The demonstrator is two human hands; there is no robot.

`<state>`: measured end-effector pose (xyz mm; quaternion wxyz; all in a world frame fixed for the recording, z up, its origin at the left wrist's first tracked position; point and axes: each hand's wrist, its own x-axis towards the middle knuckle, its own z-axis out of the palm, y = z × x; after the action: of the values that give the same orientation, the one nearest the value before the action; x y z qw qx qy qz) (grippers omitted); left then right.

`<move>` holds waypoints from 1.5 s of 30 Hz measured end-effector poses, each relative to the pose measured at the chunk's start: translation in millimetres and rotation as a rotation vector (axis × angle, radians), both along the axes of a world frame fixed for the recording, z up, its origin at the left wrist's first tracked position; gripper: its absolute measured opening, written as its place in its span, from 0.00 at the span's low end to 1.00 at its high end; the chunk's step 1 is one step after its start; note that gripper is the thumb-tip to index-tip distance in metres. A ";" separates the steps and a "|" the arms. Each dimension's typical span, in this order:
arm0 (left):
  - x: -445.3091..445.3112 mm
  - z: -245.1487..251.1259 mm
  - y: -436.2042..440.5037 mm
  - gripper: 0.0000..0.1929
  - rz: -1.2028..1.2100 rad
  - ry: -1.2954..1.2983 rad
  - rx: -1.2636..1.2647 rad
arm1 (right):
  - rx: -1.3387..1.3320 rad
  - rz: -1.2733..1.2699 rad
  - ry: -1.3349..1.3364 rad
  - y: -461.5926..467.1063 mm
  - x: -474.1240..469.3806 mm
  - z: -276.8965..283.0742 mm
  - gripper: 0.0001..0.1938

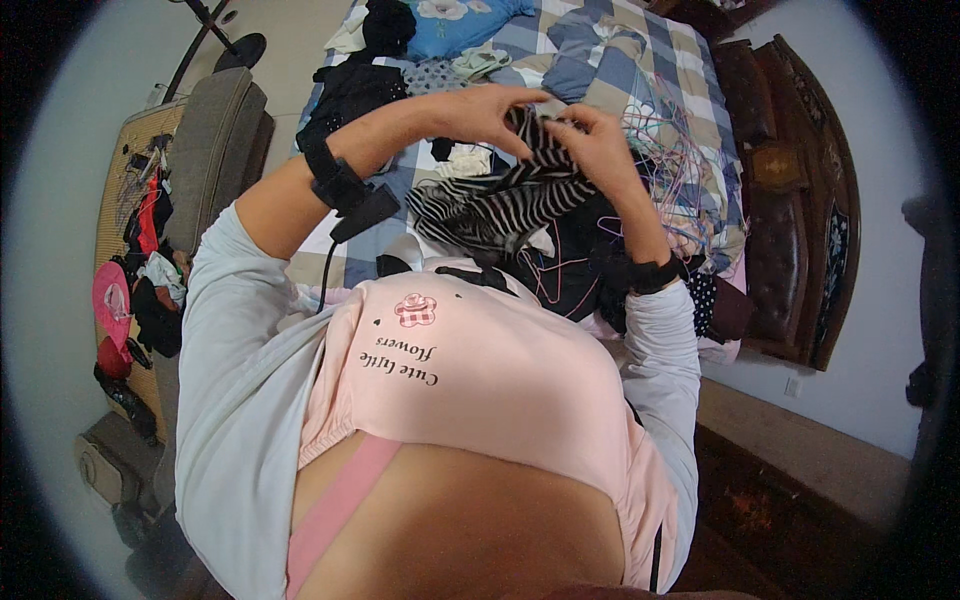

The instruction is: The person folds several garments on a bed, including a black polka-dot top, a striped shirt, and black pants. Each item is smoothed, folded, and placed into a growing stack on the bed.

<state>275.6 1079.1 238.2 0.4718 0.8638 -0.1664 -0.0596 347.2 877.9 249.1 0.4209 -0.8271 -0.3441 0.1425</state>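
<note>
A black-and-white zebra-striped garment [517, 202] is held up over the bed, close in front of my body. My left hand [499, 116] is at its upper left edge, thumb and fingers spread around the cloth; whether they grip it cannot be made out. At the garment's upper right, my right hand [592, 142] pinches the fabric between thumb and fingers. The striped cloth hangs and bunches below both hands. Under and beside it lie black clothes [570, 262] with a pink wire hanger [559, 277] on them.
Tangled coloured hangers [667, 157] lie on the checked bedding [585, 82] at the right. Black clothing [352, 97] and a blue floral pillow [457, 26] are at the far left. A carved headboard [795, 187] stands right; a sofa [217, 142] holding clothes stands left.
</note>
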 end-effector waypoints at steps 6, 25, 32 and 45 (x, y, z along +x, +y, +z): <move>-2.5 6.6 -29.9 0.29 0.038 0.040 -0.106 | 0.186 0.055 0.148 9.0 -9.1 1.5 0.09; 15.1 48.5 7.5 0.11 0.540 0.098 -0.529 | -0.213 -0.398 -0.373 -55.8 24.8 -54.4 0.16; 28.1 30.6 33.3 0.08 0.617 -0.072 -0.649 | 0.086 -0.652 -0.598 -68.7 58.1 -19.6 0.14; 32.9 29.9 51.2 0.08 0.641 -0.133 -0.815 | 0.292 -0.597 -0.719 -62.4 60.1 18.5 0.13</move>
<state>308.5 1130.4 268.1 0.7526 0.6197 0.0671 0.2125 407.3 815.5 267.7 0.4093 -0.8189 -0.2318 -0.3289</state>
